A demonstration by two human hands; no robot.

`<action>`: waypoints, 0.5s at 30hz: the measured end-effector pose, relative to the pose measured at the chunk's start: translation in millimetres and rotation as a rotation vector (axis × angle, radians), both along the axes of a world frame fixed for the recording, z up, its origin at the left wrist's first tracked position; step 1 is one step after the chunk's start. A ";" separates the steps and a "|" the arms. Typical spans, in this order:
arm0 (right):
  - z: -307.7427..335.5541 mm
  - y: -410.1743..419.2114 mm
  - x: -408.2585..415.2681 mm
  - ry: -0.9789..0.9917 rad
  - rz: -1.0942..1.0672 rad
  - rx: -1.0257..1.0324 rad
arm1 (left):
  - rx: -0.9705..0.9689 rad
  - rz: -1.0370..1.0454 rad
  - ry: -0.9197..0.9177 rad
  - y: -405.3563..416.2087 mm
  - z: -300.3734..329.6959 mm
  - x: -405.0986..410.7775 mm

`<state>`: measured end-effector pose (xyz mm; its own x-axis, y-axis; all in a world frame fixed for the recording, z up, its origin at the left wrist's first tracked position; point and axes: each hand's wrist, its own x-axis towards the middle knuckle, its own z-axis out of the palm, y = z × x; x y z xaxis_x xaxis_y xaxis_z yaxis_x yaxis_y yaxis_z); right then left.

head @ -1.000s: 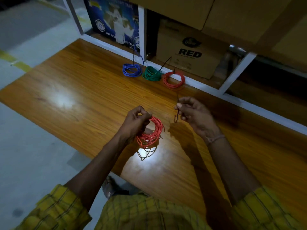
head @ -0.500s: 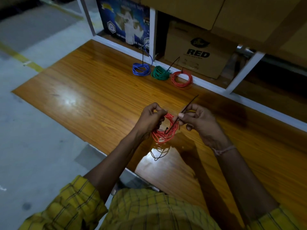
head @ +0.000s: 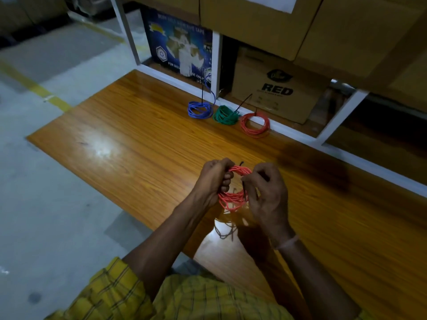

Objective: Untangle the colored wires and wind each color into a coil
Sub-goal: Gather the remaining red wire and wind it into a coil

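Observation:
An orange-red wire coil [head: 231,199] hangs upright above the wooden table [head: 129,144] between my hands. My left hand [head: 213,180] grips its left side. My right hand [head: 265,192] is closed on its right side and pinches a thin black tie [head: 244,190] that wraps the coil; a short black end sticks up at the top. At the table's far edge lie three finished coils side by side: blue [head: 200,109], green [head: 225,115] and red [head: 255,124], each with a black tie sticking up.
A white shelf frame [head: 342,112] runs along the table's far edge, with a cardboard box marked RED [head: 277,88] and a blue printed box [head: 180,49] behind it. Grey floor with a yellow line [head: 34,87] lies to the left.
My right hand has come in from apart to the coil's right side, bringing the black tie onto the coil. My left hand keeps its grip on the coil.

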<state>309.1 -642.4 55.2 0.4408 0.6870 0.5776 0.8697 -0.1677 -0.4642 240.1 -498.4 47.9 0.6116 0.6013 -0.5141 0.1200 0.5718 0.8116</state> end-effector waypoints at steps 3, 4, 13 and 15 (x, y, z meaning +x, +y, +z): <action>0.5 -2.0 2.1 -0.123 0.012 -0.035 | -0.146 -0.038 0.016 3.1 -2.3 3.3; 0.8 -2.5 3.8 -0.150 0.022 -0.042 | -0.198 -0.062 0.015 4.1 -2.4 4.0; 2.1 -1.4 10.7 -0.089 0.046 -0.027 | -0.338 -0.157 -0.024 8.5 2.5 8.4; 8.3 0.2 7.5 0.075 0.038 0.014 | -0.325 -0.151 -0.042 7.5 1.8 9.2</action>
<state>316.6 -642.2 63.5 0.4574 0.6963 0.5531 0.8378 -0.1289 -0.5305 249.2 -490.9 49.7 0.7055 0.3120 -0.6363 0.1935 0.7789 0.5965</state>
